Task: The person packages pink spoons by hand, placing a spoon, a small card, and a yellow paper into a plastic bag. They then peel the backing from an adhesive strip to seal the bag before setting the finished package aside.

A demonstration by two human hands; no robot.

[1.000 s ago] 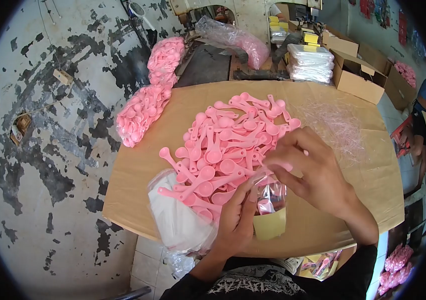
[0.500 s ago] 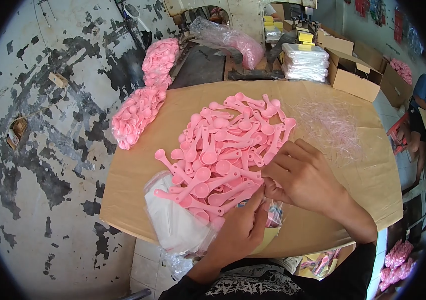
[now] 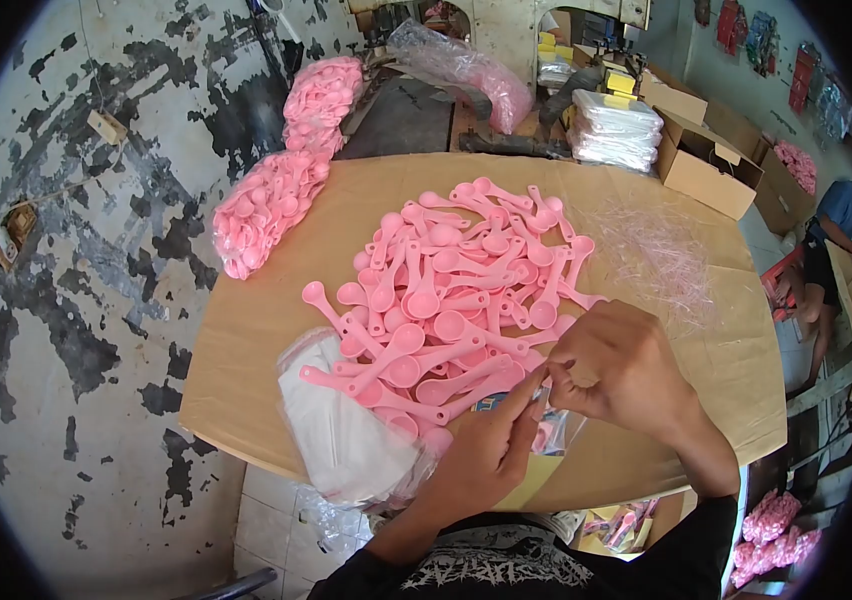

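Note:
A pile of pink plastic measuring spoons [image 3: 446, 290] lies in the middle of the table. At its near side my left hand [image 3: 486, 445] is closed, thumb and fingers pinching a small clear plastic bag [image 3: 552, 432]. Something pink and a printed piece show through the bag, partly covered by my fingers. My right hand [image 3: 631, 375] is curled, its thumb and forefinger pinched at the bag's top edge against my left fingertips. The exact grip there is too small to make out. A stack of white-clear plastic bags [image 3: 341, 430] lies left of my left hand, under some spoons.
The brown table [image 3: 686, 400] carries loose clear strips [image 3: 656, 255] at right. Bulging bags of pink spoons [image 3: 271, 205] lie along its left edge. Beyond are stacked plastic packs [image 3: 616, 130] and cardboard boxes [image 3: 711, 165]. Another person [image 3: 831, 240] sits at far right.
The camera view has shifted slightly. My right hand has turned, its knuckles now more bunched, while its fingertips stay against the left ones at the bag.

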